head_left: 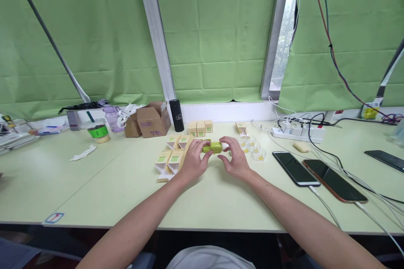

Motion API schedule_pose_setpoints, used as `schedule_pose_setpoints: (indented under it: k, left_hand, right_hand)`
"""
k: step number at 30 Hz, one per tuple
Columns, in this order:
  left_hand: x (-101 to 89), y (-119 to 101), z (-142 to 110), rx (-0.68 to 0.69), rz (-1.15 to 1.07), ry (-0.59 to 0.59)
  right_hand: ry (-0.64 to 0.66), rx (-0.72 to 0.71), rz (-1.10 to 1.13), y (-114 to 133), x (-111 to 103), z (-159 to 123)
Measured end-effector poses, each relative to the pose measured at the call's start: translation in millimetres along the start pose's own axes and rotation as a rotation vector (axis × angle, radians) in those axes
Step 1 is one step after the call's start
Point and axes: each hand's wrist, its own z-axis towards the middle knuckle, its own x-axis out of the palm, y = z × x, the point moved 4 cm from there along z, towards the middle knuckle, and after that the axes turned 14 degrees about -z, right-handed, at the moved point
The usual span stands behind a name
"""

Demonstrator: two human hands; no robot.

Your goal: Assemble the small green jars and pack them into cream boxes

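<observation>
My left hand (195, 157) is closed around a small green bottle (216, 147), held sideways a little above the table. The bottle's white end (225, 146) points to the right. Around that end curves my right hand (235, 157), its thumb and forefinger apart; whether a farther finger touches the bottle is hidden. Left of the bottle lie several open cardboard boxes (162, 158) with green panels, partly behind my left hand. Beyond my right hand sit several small clear cups (259, 154) with yellow bits inside.
Small closed boxes (201, 128) and a black cylinder (176, 115) stand at the back, near a brown carton (153, 119). A green-sleeved cup (97, 131) is at left. On the right are phones (296, 169), cables and a power strip (298, 133).
</observation>
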Motion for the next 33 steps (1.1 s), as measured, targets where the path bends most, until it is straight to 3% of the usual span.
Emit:
schedule_pose_setpoints:
  k: [15, 26, 33]
  left_hand:
    - [2.9, 10, -2, -0.117, -0.056, 0.033]
    - [1.6, 3, 0, -0.025, 0.01, 0.037]
    - [1.6, -3, 2, 0.092, 0.025, 0.111]
  right_hand:
    - [-0.012, 0.03, 0.085, -2, 2, 1]
    - [-0.009, 0.108, 0.225, -1, 0, 2]
    - [0.014, 0.112, 0.257, -3, 1, 2]
